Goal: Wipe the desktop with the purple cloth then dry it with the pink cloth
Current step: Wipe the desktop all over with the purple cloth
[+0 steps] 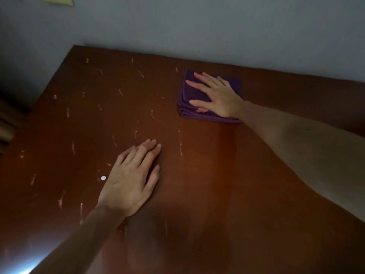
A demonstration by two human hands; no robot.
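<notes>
A folded purple cloth (194,99) lies on the brown wooden desktop (217,175) near its far edge, right of centre. My right hand (217,95) lies flat on top of the cloth with fingers spread, pressing it against the wood. Nearer to me, my left hand (132,178) rests palm down on the bare desktop with its fingers together and nothing in it. A small pinkish patch (201,110) shows at the cloth's near fold. No separate pink cloth is in view.
The desktop is scuffed with several pale scratches across its left half, and a small white dot (103,177) sits beside my left hand. A grey wall (197,26) runs along the far edge. The desk's left edge drops to a dark floor area.
</notes>
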